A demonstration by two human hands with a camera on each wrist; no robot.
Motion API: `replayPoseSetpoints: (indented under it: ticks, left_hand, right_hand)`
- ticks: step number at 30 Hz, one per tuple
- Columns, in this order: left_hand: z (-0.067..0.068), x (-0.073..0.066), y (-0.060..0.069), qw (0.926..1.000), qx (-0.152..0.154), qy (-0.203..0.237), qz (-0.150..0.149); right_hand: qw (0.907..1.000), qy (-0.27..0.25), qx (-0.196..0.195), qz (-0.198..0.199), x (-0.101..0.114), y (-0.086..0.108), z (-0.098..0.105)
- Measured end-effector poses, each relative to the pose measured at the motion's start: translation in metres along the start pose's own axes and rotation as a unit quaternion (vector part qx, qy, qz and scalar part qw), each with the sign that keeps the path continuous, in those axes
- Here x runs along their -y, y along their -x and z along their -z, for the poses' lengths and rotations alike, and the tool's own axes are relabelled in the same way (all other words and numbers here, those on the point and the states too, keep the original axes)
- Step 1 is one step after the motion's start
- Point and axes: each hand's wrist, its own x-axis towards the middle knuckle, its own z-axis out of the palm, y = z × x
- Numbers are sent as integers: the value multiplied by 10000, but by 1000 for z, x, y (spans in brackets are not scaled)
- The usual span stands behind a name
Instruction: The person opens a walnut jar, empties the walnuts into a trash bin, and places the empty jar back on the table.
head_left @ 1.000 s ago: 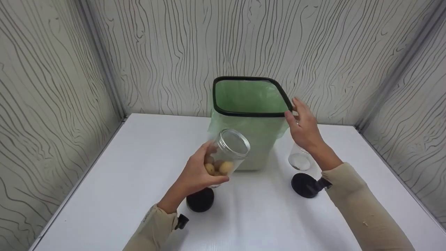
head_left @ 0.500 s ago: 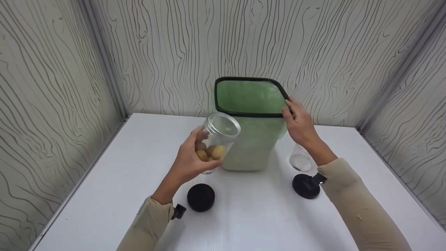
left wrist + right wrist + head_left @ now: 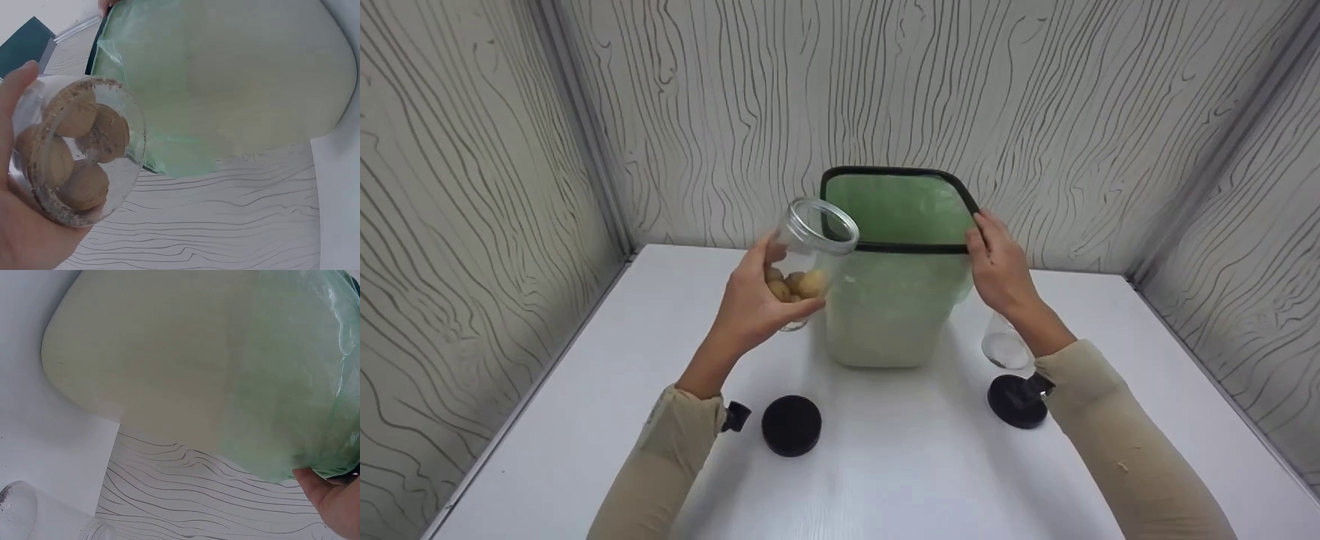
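Note:
My left hand (image 3: 749,300) grips a clear lidless jar (image 3: 826,259), raised off the table and tilted to the right beside the left part of the bin's rim. Several round yellow-brown pieces (image 3: 84,183) lie at its bottom; their exact kind is unclear. The bin (image 3: 885,315) is pale, with a black rim and a green bag liner (image 3: 281,394) folded over its edge. At the rim's right corner my right hand (image 3: 1002,266) holds on, thumb against the liner. The liner hides the bin's floor.
A black lid (image 3: 792,425) lies at the front left. Near the right forearm is another black lid (image 3: 1011,401), with a second clear jar (image 3: 1006,347) just behind it. Patterned wall panels (image 3: 697,112) enclose the white table (image 3: 885,465).
My left hand has carried the jar up and slightly left, to rim height. My right hand has closed on the bin's right corner, where it was looser a second ago.

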Motion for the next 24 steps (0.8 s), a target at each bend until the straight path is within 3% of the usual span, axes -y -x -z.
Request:
replayPoseSetpoints:
  ticks: [8,14,24]
  left_hand:
    - [4,6,-9,9976,-160,-638,222]
    - [8,5,-17,9939,-217,-1065,179]
    - [15,2,-33,9779,-44,-2091,9]
  right_hand:
    - [9998,134,-135,101,-3,-1,-4]
    - [9996,178,-184,137,-5,-2,-5]
    - [9993,157,-322,81,-6,-1,-8]
